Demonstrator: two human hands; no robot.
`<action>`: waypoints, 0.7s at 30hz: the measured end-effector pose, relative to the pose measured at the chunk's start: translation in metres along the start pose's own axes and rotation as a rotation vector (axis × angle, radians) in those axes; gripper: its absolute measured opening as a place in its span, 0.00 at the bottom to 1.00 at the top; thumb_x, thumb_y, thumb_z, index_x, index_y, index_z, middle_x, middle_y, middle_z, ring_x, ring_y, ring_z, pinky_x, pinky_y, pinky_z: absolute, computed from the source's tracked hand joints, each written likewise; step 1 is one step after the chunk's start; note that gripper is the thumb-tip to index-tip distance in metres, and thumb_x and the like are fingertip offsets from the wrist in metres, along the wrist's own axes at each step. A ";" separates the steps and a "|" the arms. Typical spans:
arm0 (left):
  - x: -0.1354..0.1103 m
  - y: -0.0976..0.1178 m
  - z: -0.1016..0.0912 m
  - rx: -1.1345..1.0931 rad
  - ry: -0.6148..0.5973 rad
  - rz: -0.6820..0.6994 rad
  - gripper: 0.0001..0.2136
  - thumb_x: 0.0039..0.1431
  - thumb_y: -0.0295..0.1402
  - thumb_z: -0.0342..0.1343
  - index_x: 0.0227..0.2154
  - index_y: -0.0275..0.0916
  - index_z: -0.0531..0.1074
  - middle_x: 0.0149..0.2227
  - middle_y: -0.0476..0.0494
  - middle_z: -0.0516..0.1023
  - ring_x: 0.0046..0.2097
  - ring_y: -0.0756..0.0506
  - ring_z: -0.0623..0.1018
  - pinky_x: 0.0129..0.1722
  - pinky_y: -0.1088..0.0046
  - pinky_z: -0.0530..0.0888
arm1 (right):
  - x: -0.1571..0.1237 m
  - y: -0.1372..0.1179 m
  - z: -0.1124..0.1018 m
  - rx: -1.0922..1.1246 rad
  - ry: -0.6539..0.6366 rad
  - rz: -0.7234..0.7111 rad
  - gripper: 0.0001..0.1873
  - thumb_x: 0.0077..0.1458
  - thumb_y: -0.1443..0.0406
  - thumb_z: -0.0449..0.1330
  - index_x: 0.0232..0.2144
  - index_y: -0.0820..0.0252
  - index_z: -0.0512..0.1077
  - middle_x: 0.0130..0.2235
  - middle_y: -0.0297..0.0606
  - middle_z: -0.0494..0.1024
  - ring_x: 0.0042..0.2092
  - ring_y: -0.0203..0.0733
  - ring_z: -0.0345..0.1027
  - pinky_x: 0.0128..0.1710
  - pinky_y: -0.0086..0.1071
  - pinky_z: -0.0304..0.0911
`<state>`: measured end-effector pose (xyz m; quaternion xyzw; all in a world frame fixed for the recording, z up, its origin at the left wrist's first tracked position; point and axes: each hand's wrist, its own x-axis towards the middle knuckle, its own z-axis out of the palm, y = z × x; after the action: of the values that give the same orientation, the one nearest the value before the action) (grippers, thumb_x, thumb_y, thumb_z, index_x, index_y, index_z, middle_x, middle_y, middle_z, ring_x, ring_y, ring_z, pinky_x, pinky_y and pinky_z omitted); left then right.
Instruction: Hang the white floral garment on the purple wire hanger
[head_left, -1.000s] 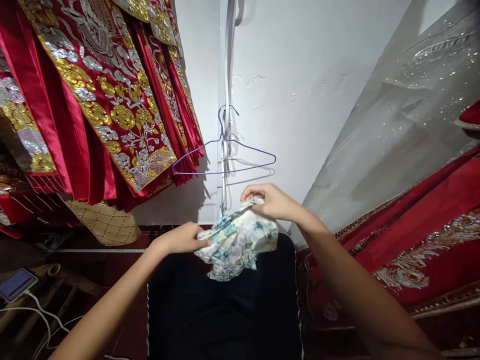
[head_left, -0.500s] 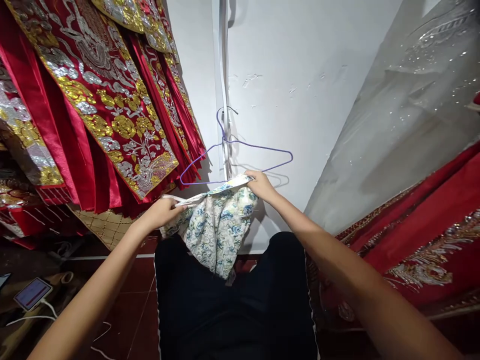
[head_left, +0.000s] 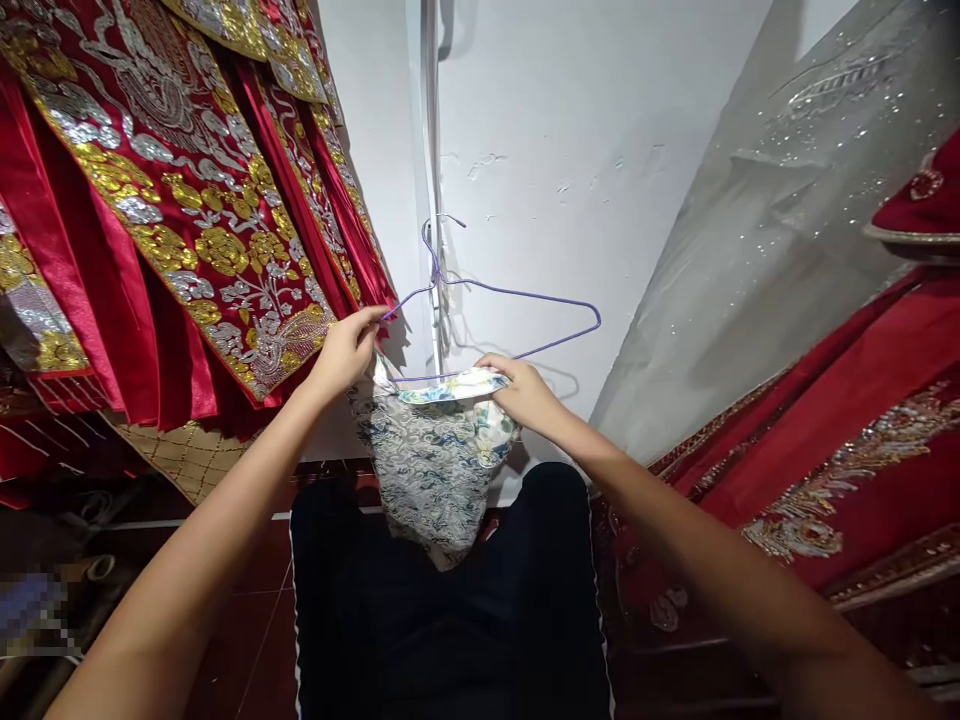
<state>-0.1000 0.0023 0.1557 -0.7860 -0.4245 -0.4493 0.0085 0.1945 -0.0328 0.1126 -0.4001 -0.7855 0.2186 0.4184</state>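
Observation:
A purple wire hanger [head_left: 517,291] hangs by its hook from a narrow white upright. Below its bar drapes a small floral garment [head_left: 439,465], cream with blue and green print, its pale top band running level. At the hanger's left end, my left hand [head_left: 346,352] is closed on the garment's strap-like upper corner, with fingertips against the wire. My right hand [head_left: 525,392] pinches the top band just under the hanger's lower bar, thumb in front. The hanger's right end is bare. Whether the strap loops over the left end is hidden by my fingers.
Red embroidered costumes [head_left: 225,220] with gold and silver sequins hang at the left. On the right are a sheer grey sparkling fabric [head_left: 750,220] and a red beaded garment [head_left: 847,450]. A white wall [head_left: 555,120] stands behind the hanger, and my dark-trousered knees [head_left: 555,520] are below.
My left hand has risen to the hanger's left end with the garment's corner. The garment now spreads wider and flatter. My right hand keeps its hold on the band, slightly lower.

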 end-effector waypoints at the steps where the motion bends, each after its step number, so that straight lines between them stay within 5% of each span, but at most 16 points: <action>1: 0.002 0.000 -0.003 0.030 -0.029 0.017 0.15 0.64 0.29 0.45 0.50 0.37 0.72 0.41 0.42 0.80 0.40 0.45 0.78 0.45 0.68 0.73 | -0.003 -0.001 -0.004 -0.019 0.049 -0.005 0.27 0.44 0.72 0.52 0.48 0.56 0.74 0.35 0.35 0.78 0.28 0.37 0.64 0.28 0.29 0.56; 5: 0.007 -0.005 -0.019 0.207 -0.106 0.067 0.13 0.63 0.29 0.44 0.42 0.36 0.73 0.39 0.39 0.78 0.40 0.42 0.76 0.44 0.67 0.72 | -0.005 0.008 -0.034 -0.140 0.412 0.004 0.47 0.43 0.70 0.59 0.67 0.56 0.54 0.33 0.37 0.76 0.31 0.44 0.68 0.34 0.36 0.63; 8: 0.011 -0.009 -0.027 0.298 -0.156 0.117 0.13 0.64 0.30 0.44 0.43 0.36 0.73 0.41 0.37 0.73 0.42 0.41 0.74 0.46 0.65 0.71 | 0.001 0.021 -0.066 -0.222 0.530 0.035 0.49 0.43 0.65 0.65 0.67 0.61 0.54 0.34 0.40 0.77 0.34 0.47 0.70 0.38 0.41 0.65; 12: 0.013 -0.015 -0.030 0.295 -0.089 0.145 0.12 0.64 0.32 0.46 0.40 0.37 0.73 0.46 0.35 0.68 0.52 0.39 0.70 0.53 0.63 0.68 | 0.005 0.021 -0.107 -0.293 0.316 0.043 0.32 0.42 0.62 0.66 0.53 0.61 0.75 0.32 0.40 0.78 0.34 0.48 0.71 0.37 0.40 0.65; 15: 0.013 -0.020 -0.031 0.246 -0.040 0.015 0.12 0.66 0.36 0.45 0.41 0.38 0.72 0.44 0.37 0.70 0.51 0.39 0.70 0.53 0.62 0.67 | 0.007 0.004 -0.126 -0.314 0.100 0.064 0.14 0.44 0.58 0.67 0.34 0.58 0.81 0.27 0.37 0.78 0.31 0.46 0.71 0.31 0.36 0.64; 18: 0.014 -0.021 -0.033 0.114 -0.051 -0.157 0.15 0.67 0.41 0.44 0.48 0.39 0.69 0.42 0.42 0.74 0.44 0.42 0.74 0.47 0.66 0.69 | 0.017 -0.013 -0.126 -0.136 0.007 0.080 0.14 0.48 0.54 0.66 0.25 0.59 0.79 0.22 0.37 0.74 0.27 0.44 0.69 0.26 0.34 0.62; 21: 0.016 -0.014 -0.029 -0.001 -0.004 -0.179 0.18 0.68 0.45 0.44 0.52 0.39 0.65 0.49 0.40 0.74 0.47 0.43 0.74 0.48 0.68 0.69 | 0.035 -0.019 -0.104 0.106 0.123 0.054 0.17 0.54 0.52 0.64 0.31 0.62 0.78 0.27 0.43 0.77 0.32 0.49 0.73 0.29 0.38 0.68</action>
<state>-0.1264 0.0105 0.1796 -0.7459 -0.4928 -0.4468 -0.0331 0.2612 -0.0145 0.1998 -0.4114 -0.7345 0.2459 0.4805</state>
